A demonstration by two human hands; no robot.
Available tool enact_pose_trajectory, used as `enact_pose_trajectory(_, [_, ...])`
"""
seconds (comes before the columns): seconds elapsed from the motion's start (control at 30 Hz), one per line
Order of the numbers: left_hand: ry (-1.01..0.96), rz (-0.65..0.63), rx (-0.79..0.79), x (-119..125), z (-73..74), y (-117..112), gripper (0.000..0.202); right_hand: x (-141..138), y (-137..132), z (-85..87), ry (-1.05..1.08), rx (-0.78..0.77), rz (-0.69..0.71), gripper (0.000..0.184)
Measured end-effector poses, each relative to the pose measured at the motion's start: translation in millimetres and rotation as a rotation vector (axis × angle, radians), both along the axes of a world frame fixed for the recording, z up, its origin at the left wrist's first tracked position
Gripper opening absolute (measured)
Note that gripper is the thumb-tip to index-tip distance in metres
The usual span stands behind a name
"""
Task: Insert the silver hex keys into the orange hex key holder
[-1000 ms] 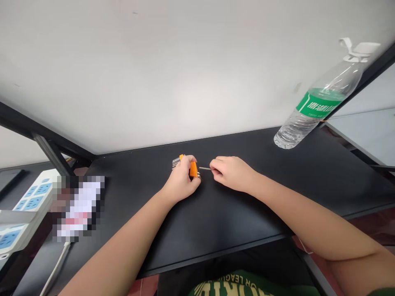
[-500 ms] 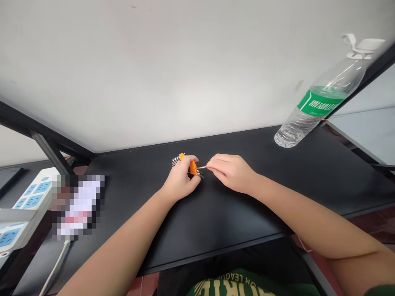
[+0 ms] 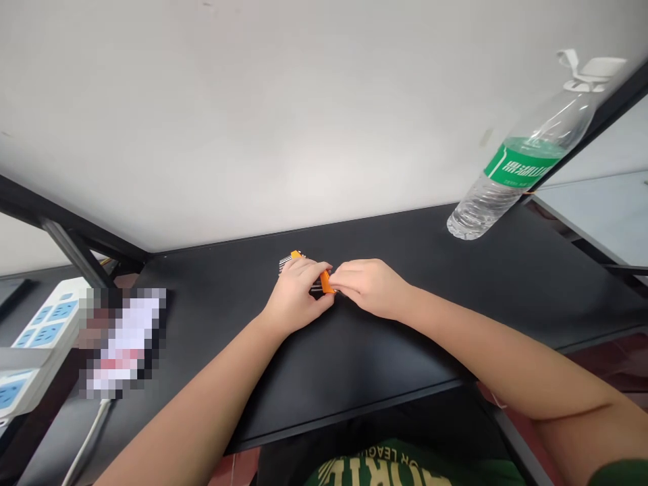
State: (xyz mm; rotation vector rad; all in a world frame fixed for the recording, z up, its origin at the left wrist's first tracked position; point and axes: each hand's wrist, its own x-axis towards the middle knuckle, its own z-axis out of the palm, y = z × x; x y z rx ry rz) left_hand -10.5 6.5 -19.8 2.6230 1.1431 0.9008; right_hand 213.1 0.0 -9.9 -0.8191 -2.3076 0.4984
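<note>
My left hand (image 3: pixel 298 297) is wrapped round an orange hex key holder (image 3: pixel 327 281) above the middle of the black tabletop. Several thin metal rods, which look like hex keys (image 3: pixel 286 260), stick out of its left side. My right hand (image 3: pixel 372 287) is closed in a pinch against the holder's right side, with its fingertips on a hex key that they mostly hide. The fingers of both hands almost meet at the holder.
On the black table (image 3: pixel 324 378) a large water bottle (image 3: pixel 511 169) with a green label stands at the back right. To the left are a blurred-out phone (image 3: pixel 124 337), its white cable (image 3: pixel 88 439) and a white power strip (image 3: pixel 50 337). A pale wall (image 3: pixel 304 121) rises behind.
My right hand has moved left up to the holder. The thin metal hex key that showed between the hands is now almost hidden. The view has shifted slightly.
</note>
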Motion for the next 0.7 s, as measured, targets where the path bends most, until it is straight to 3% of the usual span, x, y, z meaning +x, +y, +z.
enact_pose_trajectory(0.1, [-0.002, -0.007, -0.005, 0, 0.0, -2, 0.034, -4, 6, -6.4, 0.25, -0.497, -0.038, 0.011])
enact_pose_trajectory(0.2, [-0.024, -0.016, -0.002, -2, -3.9, -2, 0.044, -6, 12, -10.1, 0.432, -0.975, -0.031, 0.024])
enact_pose_trajectory(0.3, [-0.027, -0.032, 0.004, -4, -8.3, -1, 0.048, -7, 14, -10.4, 0.452, -1.095, -0.055, 0.031])
enact_pose_trajectory(0.4, [-0.04, -0.016, -0.039, -4, -10.9, 0, 0.048, -3, 13, -7.6, 0.328, -0.972, -0.077, 0.029])
enact_pose_trajectory(0.57, [-0.087, 0.104, -0.176, -7, -13.0, 2, 0.052, 13, 13, 1.6, -0.023, -0.306, -0.235, 0.022])
enact_pose_trajectory(0.63, [-0.111, 0.139, -0.216, -9, -13.4, 3, 0.054, 18, 15, 3.1, -0.22, -0.14, -0.246, 0.014])
enact_pose_trajectory(0.7, [-0.118, 0.162, -0.244, -10, -13.4, 4, 0.054, 21, 17, 2.1, -0.403, -0.073, -0.213, 0.009])
